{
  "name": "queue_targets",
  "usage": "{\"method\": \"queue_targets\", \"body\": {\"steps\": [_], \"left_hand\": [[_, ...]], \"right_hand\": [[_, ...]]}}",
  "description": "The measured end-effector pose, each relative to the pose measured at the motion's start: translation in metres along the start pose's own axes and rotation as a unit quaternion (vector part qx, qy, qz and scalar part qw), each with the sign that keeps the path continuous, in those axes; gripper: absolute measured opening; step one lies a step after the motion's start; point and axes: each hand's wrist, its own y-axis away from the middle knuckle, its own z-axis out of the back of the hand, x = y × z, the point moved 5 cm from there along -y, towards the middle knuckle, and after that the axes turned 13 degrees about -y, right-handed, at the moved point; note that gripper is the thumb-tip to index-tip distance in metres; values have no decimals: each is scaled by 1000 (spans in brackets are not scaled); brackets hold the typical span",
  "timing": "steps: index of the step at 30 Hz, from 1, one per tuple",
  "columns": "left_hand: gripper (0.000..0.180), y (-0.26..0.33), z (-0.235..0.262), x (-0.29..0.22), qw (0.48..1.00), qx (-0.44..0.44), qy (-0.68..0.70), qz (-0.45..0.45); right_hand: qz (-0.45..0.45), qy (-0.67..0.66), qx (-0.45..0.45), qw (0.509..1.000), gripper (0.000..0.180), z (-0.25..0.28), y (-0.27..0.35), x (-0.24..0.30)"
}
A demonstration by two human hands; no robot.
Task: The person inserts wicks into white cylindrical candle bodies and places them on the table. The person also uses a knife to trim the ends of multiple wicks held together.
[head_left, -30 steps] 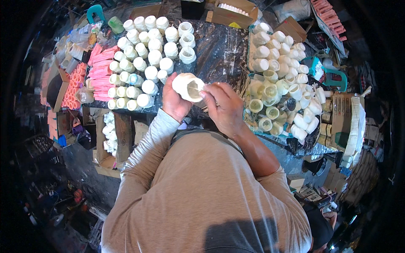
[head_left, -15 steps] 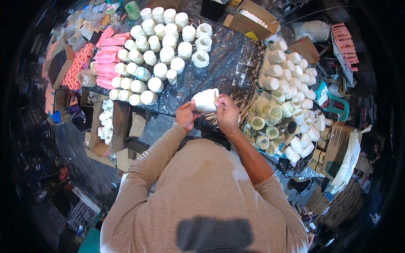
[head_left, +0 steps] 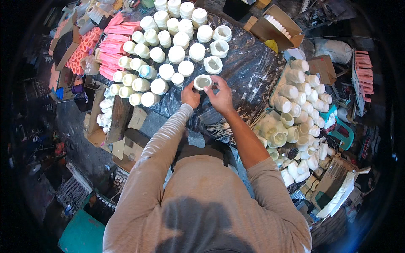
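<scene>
A cream-white hollow cup (head_left: 203,81), round and thick-rimmed, stands upright between my hands over the front part of the dark plastic-covered table (head_left: 244,59). My left hand (head_left: 191,96) closes on its left side. Against its right side are the thumb and fingers of my right hand (head_left: 220,97). I cannot tell whether its base touches the table. Just beyond it is another open-topped cup (head_left: 213,65), and a small white pot (head_left: 178,79) lies to the left. Rows of similar white pots (head_left: 176,55) stand across the table's left half.
Pink bundles (head_left: 112,56) lie left of the pots. Thin sticks (head_left: 228,125) are scattered at the front right. A heap of cream cups (head_left: 291,126) fills the right side. Cardboard boxes (head_left: 276,27) stand at the back right, and another box (head_left: 98,130) at the left.
My hands have moved the cup forward and to the left, toward the rows. It was lying sideways and is now upright with its opening facing up. The head view has shifted too.
</scene>
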Motion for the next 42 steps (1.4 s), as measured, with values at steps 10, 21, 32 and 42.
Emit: {"method": "queue_targets", "body": {"steps": [10,21,32,42], "left_hand": [[70,9,-8,-5,979,34,200,8],[98,1,3,-19,994,-27,-13,-105],[94,18,24,-36,990,-51,13,-132],[79,21,37,-40,988,-16,46,-149]], "right_hand": [[-188,-161,29,968,76,1,9,-73],[-107,15,31,994,58,-5,-4,-60],[2,101,16,995,50,9,6,-41],[-9,163,17,986,52,3,11,-34]]}}
